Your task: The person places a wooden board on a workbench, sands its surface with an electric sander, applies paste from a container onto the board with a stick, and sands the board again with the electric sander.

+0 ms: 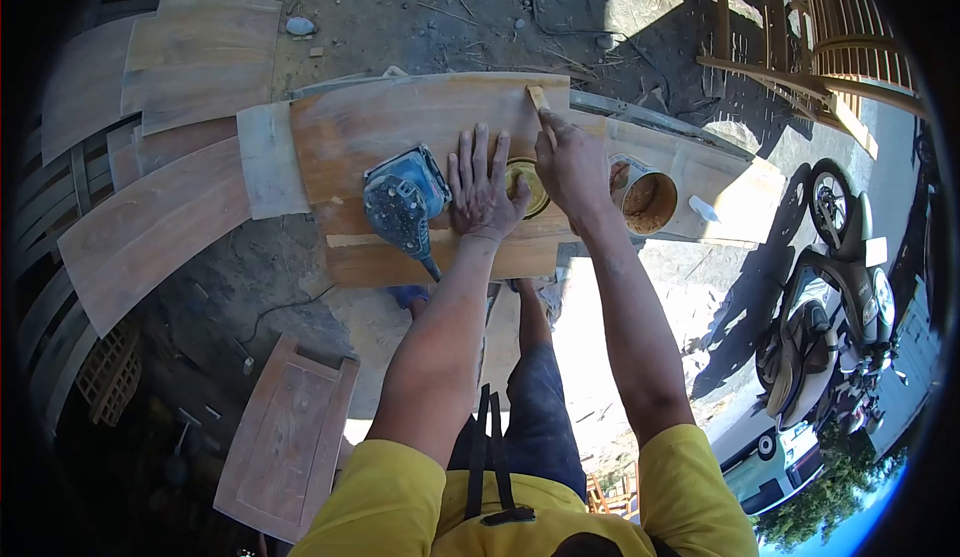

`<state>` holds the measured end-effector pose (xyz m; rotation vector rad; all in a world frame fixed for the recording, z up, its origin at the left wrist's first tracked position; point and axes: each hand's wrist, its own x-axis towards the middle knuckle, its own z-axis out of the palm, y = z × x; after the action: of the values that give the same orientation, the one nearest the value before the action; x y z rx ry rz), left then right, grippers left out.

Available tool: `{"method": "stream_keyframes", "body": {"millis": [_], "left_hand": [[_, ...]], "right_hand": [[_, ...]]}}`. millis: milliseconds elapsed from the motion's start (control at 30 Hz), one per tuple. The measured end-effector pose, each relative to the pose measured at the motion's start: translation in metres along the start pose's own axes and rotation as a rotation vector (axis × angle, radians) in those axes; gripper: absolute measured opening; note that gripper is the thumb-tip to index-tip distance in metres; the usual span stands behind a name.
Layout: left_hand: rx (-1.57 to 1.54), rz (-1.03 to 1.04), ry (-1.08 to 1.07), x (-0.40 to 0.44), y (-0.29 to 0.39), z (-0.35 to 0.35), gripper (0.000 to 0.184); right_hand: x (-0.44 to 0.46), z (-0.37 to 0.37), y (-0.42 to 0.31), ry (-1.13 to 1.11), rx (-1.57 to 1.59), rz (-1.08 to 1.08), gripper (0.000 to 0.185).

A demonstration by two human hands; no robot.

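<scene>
My left hand lies flat on a wooden panel, fingers spread, nothing in it. Just left of it rests a blue power sander, its cord running toward me. My right hand is closed around a small flat scraper, whose tip meets the panel near its far right edge. Partly hidden between both hands sits a round yellow lid. An open can with brown paste inside stands right of my right hand.
More panels lie at the left, with a framed wooden door below. A white object is right of the can. Wooden chair frames stand at the upper right, a motorcycle at the right.
</scene>
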<state>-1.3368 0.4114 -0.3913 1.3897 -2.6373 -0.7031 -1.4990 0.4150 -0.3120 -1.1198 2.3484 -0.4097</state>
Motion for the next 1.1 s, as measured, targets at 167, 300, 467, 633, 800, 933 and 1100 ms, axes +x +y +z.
{"method": "stream_keyframes", "body": {"millis": [167, 300, 467, 633, 800, 933, 1100], "left_hand": [[0.037, -0.001, -0.008, 0.0, -0.003, 0.007, 0.086], [0.072, -0.033, -0.128, 0.001, -0.001, 0.005, 0.097], [0.199, -0.047, -0.286, 0.002, -0.005, 0.003, 0.1], [0.198, -0.044, -0.279, 0.0, -0.004, 0.004, 0.099], [0.199, -0.024, -0.226, 0.002, -0.005, 0.006, 0.097], [0.106, 0.004, -0.101, 0.001, -0.002, 0.005, 0.093], [0.031, 0.028, 0.012, 0.001, -0.001, 0.003, 0.087]], "right_hand": [[0.0, 0.014, -0.04, -0.077, -0.026, 0.052, 0.041], [-0.003, 0.024, -0.061, -0.055, 0.052, -0.018, 0.04], [-0.003, 0.048, -0.082, -0.073, 0.014, -0.069, 0.042], [0.001, 0.069, -0.092, -0.044, -0.039, -0.138, 0.045], [-0.006, 0.047, -0.085, -0.086, 0.093, -0.086, 0.042], [-0.01, 0.019, -0.055, 0.026, 0.072, 0.016, 0.04], [-0.01, 0.012, -0.018, -0.034, -0.029, 0.048, 0.039]]}}
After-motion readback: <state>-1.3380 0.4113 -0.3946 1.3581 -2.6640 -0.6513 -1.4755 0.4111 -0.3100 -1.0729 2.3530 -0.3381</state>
